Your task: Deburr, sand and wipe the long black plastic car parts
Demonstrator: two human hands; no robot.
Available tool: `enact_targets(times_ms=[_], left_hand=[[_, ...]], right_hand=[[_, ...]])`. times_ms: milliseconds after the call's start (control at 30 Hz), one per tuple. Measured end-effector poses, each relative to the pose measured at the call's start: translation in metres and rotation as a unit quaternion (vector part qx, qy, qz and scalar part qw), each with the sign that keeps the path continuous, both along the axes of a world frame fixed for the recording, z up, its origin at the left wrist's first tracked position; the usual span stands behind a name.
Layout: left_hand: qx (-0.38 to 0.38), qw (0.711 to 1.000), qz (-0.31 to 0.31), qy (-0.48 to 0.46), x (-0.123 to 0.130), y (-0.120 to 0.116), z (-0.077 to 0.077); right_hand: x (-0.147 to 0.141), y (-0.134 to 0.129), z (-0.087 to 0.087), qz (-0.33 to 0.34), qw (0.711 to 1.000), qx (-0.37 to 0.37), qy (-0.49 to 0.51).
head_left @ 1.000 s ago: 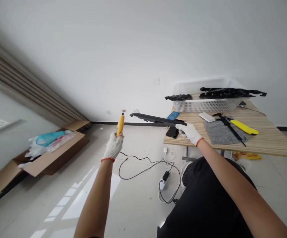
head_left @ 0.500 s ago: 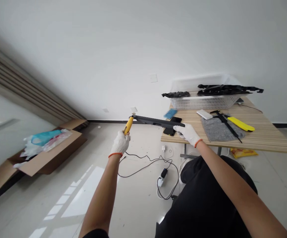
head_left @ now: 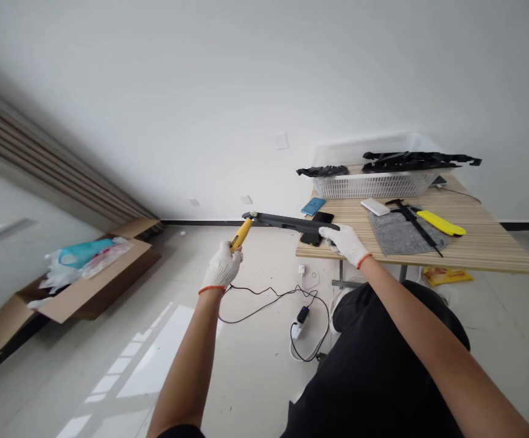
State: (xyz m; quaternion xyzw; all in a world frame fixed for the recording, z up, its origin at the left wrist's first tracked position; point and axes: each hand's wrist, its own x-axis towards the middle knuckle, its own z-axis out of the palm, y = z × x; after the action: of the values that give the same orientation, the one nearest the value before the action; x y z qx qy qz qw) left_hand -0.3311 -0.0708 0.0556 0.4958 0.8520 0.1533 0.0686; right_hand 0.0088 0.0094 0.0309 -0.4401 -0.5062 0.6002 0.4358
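My left hand [head_left: 223, 265], in a white knit glove, is wrapped round a yellow tool [head_left: 241, 235]. The tool's tip meets the far end of a long dark grey part [head_left: 287, 222], where a small pale piece shows. My right hand [head_left: 345, 243], gloved too, grips the near end of that part, its fingers curled over the edge. The part is held in the air, partly over two black phones on the striped wooden table [head_left: 487, 243]. Exactly how the tool's tip touches the part is too small to make out.
On the table are a white basket [head_left: 378, 185] with black parts, a blue phone [head_left: 313, 207], a white box [head_left: 375, 207], a grey cloth [head_left: 389, 234], black calipers [head_left: 422, 231] and a yellow-handled tool [head_left: 442, 223]. Cables and a power strip [head_left: 297, 330] lie below; an open carton [head_left: 95, 286] stands left.
The yellow tool has moved slightly right and tilts more, its tip now a little inward from the grey part's far end. My right hand keeps its grip. The view has shifted slightly.
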Motion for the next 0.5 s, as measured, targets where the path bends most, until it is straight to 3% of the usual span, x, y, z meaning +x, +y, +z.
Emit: enact_targets(times_ms=[500], left_hand=[[-0.007,0.998,-0.055,-0.036,0.031,-0.017,-0.003]], right_hand=[[0.0,-0.002,0.0,-0.059,0.997,-0.043,0.01]])
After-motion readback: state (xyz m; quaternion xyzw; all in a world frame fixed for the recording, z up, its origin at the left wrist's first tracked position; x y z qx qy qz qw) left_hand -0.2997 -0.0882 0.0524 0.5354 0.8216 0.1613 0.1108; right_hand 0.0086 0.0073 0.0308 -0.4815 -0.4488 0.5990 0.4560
